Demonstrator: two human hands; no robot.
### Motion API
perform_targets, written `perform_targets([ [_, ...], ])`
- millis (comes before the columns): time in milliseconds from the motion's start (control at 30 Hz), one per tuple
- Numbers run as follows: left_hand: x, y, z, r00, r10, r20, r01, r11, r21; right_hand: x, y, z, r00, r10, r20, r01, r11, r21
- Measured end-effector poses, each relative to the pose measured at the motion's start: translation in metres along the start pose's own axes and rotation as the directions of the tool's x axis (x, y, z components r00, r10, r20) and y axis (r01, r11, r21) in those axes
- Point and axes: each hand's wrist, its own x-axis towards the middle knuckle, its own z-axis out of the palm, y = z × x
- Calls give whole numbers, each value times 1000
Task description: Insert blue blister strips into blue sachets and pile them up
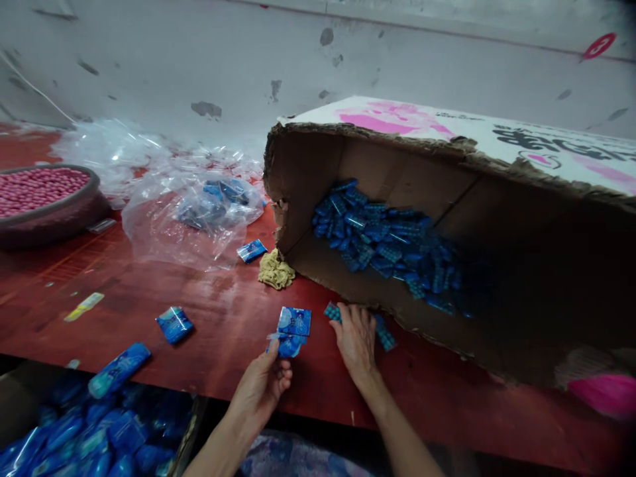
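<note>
My left hand (265,377) pinches the edge of a small blue printed packet (288,344) near the table's front edge. Just behind that packet, touching it, lies another blue printed packet (295,321). My right hand (356,334) rests on a strip of small blue beads in clear wrap (332,312), with its fingers pressed down over it. A similar beaded strip (384,332) shows right of that hand. Behind, a cardboard box (318,271) on its side holds a heap of blue bead packs (382,232).
A bowl (92,199) of pink beads stands at the left. Clear plastic bags (183,245) lie behind, beside a yellowish clump (276,270). Loose blue packets (173,324) lie on the red table (218,331). Below the front edge sits a bin of blue packets (99,437).
</note>
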Motion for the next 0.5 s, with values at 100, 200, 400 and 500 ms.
perform_targets([
  [100,3,0,-1,1000,0,-12,0,1000,-1,-7,-11,-6,1000,12,1,-12,991,130],
  [200,5,-3,-3,999,34,26,-35,999,33,-13,-23,-16,996,90,-8,-78,901,428],
  [400,3,-6,-3,975,182,123,-199,970,141,-22,-57,-15,892,-57,448,-440,107,891],
  [500,1,-6,-3,973,154,170,-176,977,122,-25,-68,-9,886,33,463,-462,-38,886],
])
